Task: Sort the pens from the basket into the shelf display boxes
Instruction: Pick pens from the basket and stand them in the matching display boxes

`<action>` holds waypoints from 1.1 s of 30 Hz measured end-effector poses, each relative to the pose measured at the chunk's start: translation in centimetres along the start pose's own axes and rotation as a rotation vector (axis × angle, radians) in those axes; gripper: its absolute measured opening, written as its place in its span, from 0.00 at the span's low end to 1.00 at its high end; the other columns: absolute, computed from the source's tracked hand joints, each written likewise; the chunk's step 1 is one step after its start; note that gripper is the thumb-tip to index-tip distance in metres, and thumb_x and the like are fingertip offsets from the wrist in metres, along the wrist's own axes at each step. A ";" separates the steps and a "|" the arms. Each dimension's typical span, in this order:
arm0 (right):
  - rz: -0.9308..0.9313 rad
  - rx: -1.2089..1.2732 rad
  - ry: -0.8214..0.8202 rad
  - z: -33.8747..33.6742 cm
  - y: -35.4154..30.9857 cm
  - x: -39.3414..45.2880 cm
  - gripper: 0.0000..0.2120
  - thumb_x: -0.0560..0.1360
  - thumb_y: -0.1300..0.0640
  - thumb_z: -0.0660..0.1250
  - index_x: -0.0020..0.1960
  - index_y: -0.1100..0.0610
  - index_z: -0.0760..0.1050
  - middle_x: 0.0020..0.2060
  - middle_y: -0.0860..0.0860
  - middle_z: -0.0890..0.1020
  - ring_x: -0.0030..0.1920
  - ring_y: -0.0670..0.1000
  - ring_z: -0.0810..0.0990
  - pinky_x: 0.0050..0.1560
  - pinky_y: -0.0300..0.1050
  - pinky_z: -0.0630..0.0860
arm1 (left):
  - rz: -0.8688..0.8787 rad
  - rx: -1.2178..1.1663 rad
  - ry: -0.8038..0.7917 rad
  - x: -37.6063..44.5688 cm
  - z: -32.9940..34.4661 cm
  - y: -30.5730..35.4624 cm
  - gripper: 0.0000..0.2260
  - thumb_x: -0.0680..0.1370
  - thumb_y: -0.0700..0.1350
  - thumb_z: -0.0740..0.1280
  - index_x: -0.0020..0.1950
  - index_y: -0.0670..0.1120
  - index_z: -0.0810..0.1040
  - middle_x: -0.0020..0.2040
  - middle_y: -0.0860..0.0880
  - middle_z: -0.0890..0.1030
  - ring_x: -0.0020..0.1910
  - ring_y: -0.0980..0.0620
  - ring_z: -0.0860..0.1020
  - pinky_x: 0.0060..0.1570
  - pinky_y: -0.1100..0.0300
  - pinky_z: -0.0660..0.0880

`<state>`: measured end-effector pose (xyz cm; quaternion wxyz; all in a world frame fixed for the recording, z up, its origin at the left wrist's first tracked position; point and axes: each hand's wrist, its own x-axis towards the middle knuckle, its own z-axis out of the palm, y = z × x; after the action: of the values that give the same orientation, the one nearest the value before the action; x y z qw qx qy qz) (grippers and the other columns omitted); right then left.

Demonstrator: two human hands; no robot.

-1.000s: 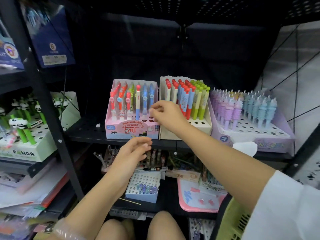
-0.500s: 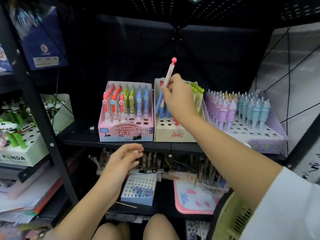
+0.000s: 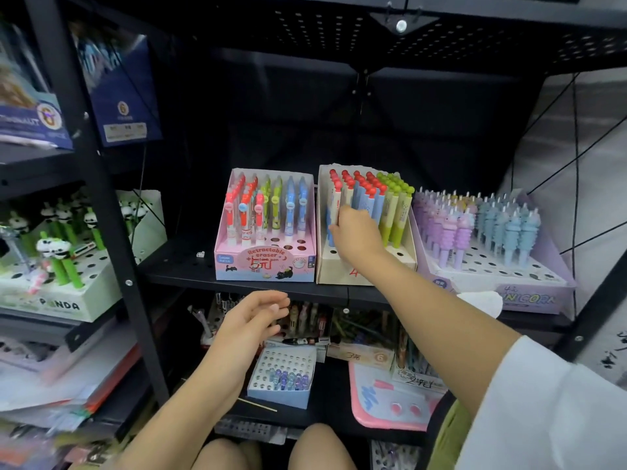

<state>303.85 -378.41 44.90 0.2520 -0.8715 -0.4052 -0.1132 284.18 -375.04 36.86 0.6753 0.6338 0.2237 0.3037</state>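
A cream display box (image 3: 366, 274) stands mid-shelf, filled with red-topped and green-topped pens. My right hand (image 3: 356, 234) is inside its left front part, fingers curled round a white pen with a red ball top (image 3: 336, 201) that stands upright in the box's left column. To its left sits a pink box (image 3: 264, 262) of retractable eraser pens. My left hand (image 3: 252, 318) hovers below the shelf edge, fingers relaxed and holding nothing. A corner of the yellow-green basket (image 3: 451, 432) shows at the bottom right.
A purple unicorn pen box (image 3: 529, 295) stands right of the cream box, with a white tissue (image 3: 481, 301) at its front. A green panda pen box (image 3: 57, 300) sits at the left behind a black shelf post (image 3: 101, 198). The lower shelf holds a small blue box (image 3: 281, 374) and a pink board (image 3: 390, 401).
My right hand went from the pink box to the cream box, lifted a red-topped pen high, then lowered it into the box's left column. My left hand stayed below the shelf.
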 end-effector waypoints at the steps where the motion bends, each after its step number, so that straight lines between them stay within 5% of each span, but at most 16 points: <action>1: 0.017 -0.004 -0.012 0.2 -0.1 -0.1 0.11 0.80 0.59 0.59 0.54 0.66 0.72 0.49 0.62 0.79 0.49 0.62 0.78 0.40 0.46 0.69 | 0.004 0.004 -0.005 -0.1 0.0 0.0 0.09 0.78 0.39 0.62 0.51 0.49 0.80 0.52 0.51 0.82 0.54 0.56 0.79 0.53 0.61 0.74; 5: 0.032 0.067 -0.027 -0.8 0.2 -1.2 0.11 0.79 0.56 0.61 0.44 0.64 0.72 0.39 0.57 0.77 0.40 0.57 0.77 0.38 0.44 0.70 | 0.021 0.044 -0.045 -0.3 0.6 0.3 0.10 0.79 0.39 0.60 0.53 0.50 0.78 0.53 0.52 0.82 0.55 0.57 0.79 0.56 0.61 0.74; 9: 0.018 0.259 -0.166 -3.2 2.2 -4.7 0.12 0.79 0.59 0.58 0.49 0.65 0.77 0.39 0.59 0.83 0.38 0.55 0.82 0.41 0.49 0.80 | 0.042 0.086 -0.134 -0.3 2.6 0.0 0.10 0.79 0.40 0.60 0.53 0.52 0.77 0.54 0.54 0.81 0.54 0.59 0.79 0.57 0.60 0.73; 16: 0.162 0.235 -0.523 -5.7 13.2 -15.3 0.07 0.79 0.57 0.59 0.49 0.57 0.75 0.36 0.50 0.81 0.33 0.47 0.80 0.34 0.34 0.77 | 0.038 0.181 -0.419 -1.9 10.6 -4.3 0.11 0.80 0.41 0.60 0.51 0.58 0.75 0.53 0.57 0.79 0.56 0.60 0.77 0.56 0.63 0.72; 23: 0.377 -0.052 -1.008 -2.6 26.0 -28.3 0.12 0.79 0.58 0.58 0.58 0.61 0.75 0.48 0.54 0.81 0.52 0.55 0.80 0.57 0.50 0.76 | -0.025 0.266 -0.721 -5.0 18.4 -8.3 0.10 0.79 0.41 0.61 0.56 0.56 0.71 0.55 0.59 0.76 0.54 0.67 0.73 0.50 0.75 0.70; 26: 0.430 -0.075 -1.153 0.6 28.1 -33.4 0.16 0.78 0.55 0.61 0.64 0.58 0.72 0.60 0.54 0.76 0.59 0.54 0.75 0.55 0.44 0.72 | -0.041 0.364 -0.825 -6.1 20.1 -9.9 0.11 0.80 0.43 0.60 0.60 0.56 0.70 0.57 0.60 0.74 0.53 0.72 0.71 0.47 0.82 0.66; 33: 0.361 -0.160 -1.005 8.1 27.9 -40.4 0.26 0.75 0.51 0.65 0.69 0.59 0.62 0.60 0.58 0.72 0.56 0.58 0.74 0.44 0.45 0.68 | -0.103 0.512 -0.969 -7.3 21.6 -12.9 0.10 0.80 0.44 0.60 0.58 0.58 0.70 0.57 0.61 0.73 0.59 0.63 0.71 0.59 0.68 0.67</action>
<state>298.99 -415.50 12.14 -0.0246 -0.8905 -0.3100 0.3323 295.41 -395.82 25.59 0.5394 0.8333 -0.0155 -0.1202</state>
